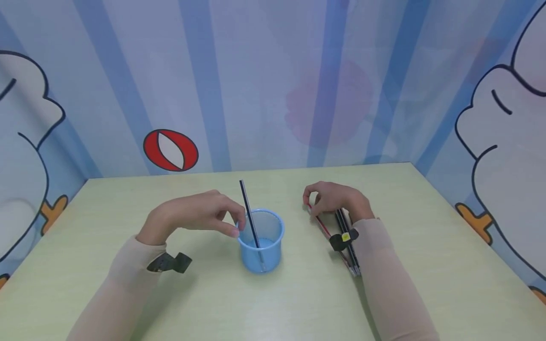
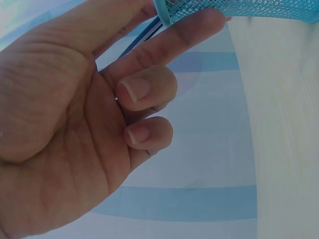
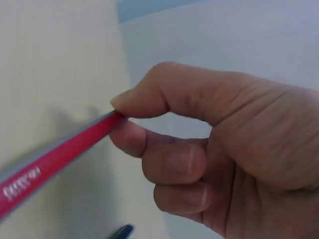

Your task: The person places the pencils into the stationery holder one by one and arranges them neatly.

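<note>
A light-blue mesh pen cup (image 1: 261,260) stands upright on the table, and one dark striped pencil (image 1: 245,195) leans in it. At its left rim is my left hand (image 1: 196,214), thumb and index finger pinching the wall. In the left wrist view the cup's mesh (image 2: 259,8) shows along the top, while the other fingers curl loosely. My right hand (image 1: 334,196) pinches the far end of a red pencil (image 3: 65,148) with white lettering between thumb and index finger. Several dark pencils (image 1: 352,255) lie beside it under the right wrist, partly hidden.
The pale table (image 1: 204,303) meets a blue striped backdrop (image 1: 264,94) at its back edge. Printed cartoon figures cover the side panels. Each sleeve carries a small black wrist camera (image 1: 170,262).
</note>
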{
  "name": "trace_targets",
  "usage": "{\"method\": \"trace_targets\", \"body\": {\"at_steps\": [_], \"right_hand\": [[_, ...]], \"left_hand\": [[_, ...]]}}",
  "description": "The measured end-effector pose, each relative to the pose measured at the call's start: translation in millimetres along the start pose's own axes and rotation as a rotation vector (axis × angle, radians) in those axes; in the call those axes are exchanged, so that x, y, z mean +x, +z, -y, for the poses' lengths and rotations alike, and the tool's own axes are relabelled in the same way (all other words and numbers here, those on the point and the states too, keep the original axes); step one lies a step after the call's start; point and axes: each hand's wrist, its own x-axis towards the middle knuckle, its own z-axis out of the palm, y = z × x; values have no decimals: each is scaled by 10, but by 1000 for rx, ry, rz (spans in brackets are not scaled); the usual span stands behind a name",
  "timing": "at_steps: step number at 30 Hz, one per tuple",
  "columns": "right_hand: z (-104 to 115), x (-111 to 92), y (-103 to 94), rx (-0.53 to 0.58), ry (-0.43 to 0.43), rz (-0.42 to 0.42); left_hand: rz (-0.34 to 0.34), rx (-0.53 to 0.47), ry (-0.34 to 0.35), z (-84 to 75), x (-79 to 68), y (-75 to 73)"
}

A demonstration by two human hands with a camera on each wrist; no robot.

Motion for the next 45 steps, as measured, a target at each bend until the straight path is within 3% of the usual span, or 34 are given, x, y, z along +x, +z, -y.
{"method": "trace_targets", "body": {"at_steps": [4,9,18,24,28,36,45], "right_hand": [[125,-92,-93,42,-127,-38],[305,-274,-209,106,-285,-165],[536,-543,-324,393,-598,-379],[682,-586,-299,603,-744,-565],[776,-517,-214,666,-755,-607],[912,-252,41,475,-607,-516],[1012,-34,301,317,-631,-426]], "left_hand": [[2,-5,2,5,1,9],[4,2,10,8,0,1],[10,4,13,10,-1,-9],[13,-7,9,1,10,-19],[14,-15,4,-7,11,-18],[19,-29,7,-7,17,-23],[18,-24,26,0,14,-31]]}}
